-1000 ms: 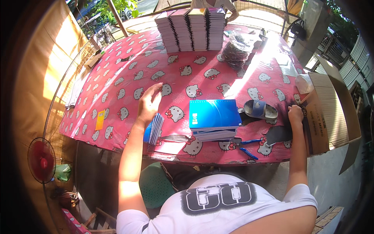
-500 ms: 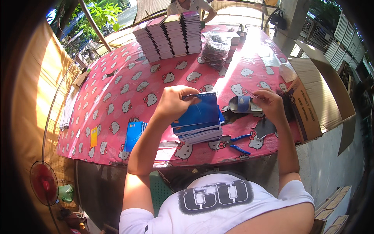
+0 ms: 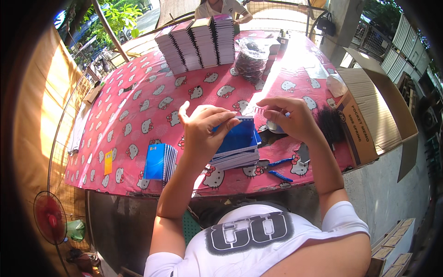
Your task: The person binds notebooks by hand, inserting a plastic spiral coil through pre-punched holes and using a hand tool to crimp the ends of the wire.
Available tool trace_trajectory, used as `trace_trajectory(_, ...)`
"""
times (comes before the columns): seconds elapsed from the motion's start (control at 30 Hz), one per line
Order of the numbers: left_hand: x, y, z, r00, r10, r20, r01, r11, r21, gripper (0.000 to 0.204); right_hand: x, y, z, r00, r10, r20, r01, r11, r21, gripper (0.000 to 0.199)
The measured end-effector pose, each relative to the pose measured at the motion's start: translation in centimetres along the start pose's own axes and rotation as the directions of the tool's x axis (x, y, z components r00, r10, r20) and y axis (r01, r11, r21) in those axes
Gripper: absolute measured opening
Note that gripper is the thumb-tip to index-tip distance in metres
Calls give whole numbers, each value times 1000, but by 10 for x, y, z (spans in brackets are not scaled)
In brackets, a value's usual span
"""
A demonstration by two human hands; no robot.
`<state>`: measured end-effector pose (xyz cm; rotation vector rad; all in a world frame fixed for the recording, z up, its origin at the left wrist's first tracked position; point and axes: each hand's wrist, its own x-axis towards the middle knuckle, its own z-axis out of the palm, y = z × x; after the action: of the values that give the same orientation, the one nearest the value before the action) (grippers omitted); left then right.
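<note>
My left hand [image 3: 208, 127] pinches the top edge of a blue-covered notebook [image 3: 237, 137], which lies on a stack of blue notebooks [image 3: 234, 160]. Just right of that edge, my right hand [image 3: 288, 117] is closed with thumb and forefinger on a thin wire spiral coil [image 3: 260, 110]. Under the right hand, a shiny rounded object [image 3: 273, 127] is mostly hidden. Pliers with blue handles [image 3: 280, 176] lie to the right of the stack, jaws toward it. More blue notebooks [image 3: 159, 161] stand in a leaning row left of my left forearm.
A pink patterned cloth [image 3: 134, 111] covers the table. Tall piles of spiral-bound notebooks [image 3: 205, 48] and a clear bag of dark coils [image 3: 252, 60] stand at the back. Black coils [image 3: 328, 123] lie beside an open cardboard box [image 3: 362, 127] on the right. A person [image 3: 224, 9] is across the table.
My right hand has moved left from beside the shiny object to the notebook's top edge, bringing the coil there. My left hand keeps hold of the notebook, its fingers lying differently.
</note>
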<state>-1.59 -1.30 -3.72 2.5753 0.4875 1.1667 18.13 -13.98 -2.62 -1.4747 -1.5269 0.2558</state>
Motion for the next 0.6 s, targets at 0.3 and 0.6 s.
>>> trace_trajectory(0.3, -10, 7, 11, 988, -68, -139, 55, 993, -100, 22, 5, 5, 2, 993, -70, 94, 70, 998, 4, 21)
trace_trajectory(0.6, -11, 9, 14, 979, -56, -197, 53, 998, -25, 22, 4, -13, 5, 998, -30, 48, 32, 998, -46, 18)
